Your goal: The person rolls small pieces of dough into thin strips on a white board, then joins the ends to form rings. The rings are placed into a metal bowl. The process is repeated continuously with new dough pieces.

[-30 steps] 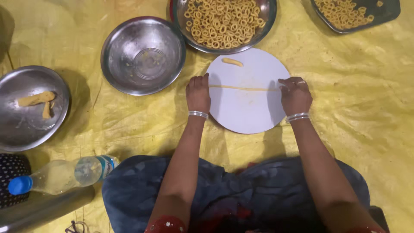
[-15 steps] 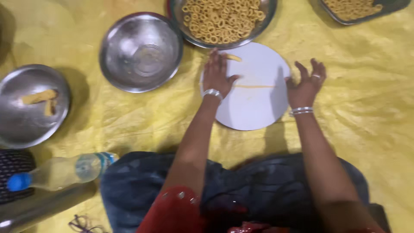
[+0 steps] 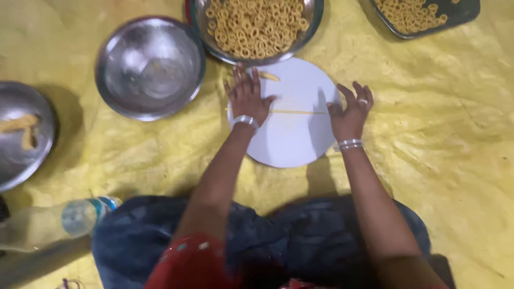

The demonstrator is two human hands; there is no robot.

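Yellow sheet point(image 3: 439, 160) carries white round board point(image 3: 292, 136). Thin dough strand point(image 3: 297, 112) lies across board centre. Left hand point(image 3: 247, 96) flat, fingers spread, on strand's left end. Right hand point(image 3: 349, 109) open at board's right edge, holding nothing.

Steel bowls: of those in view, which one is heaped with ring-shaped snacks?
The steel bowl at the top, just beyond the white round board. The bowl to its left looks nearly empty, and the far-left one holds only dough pieces.
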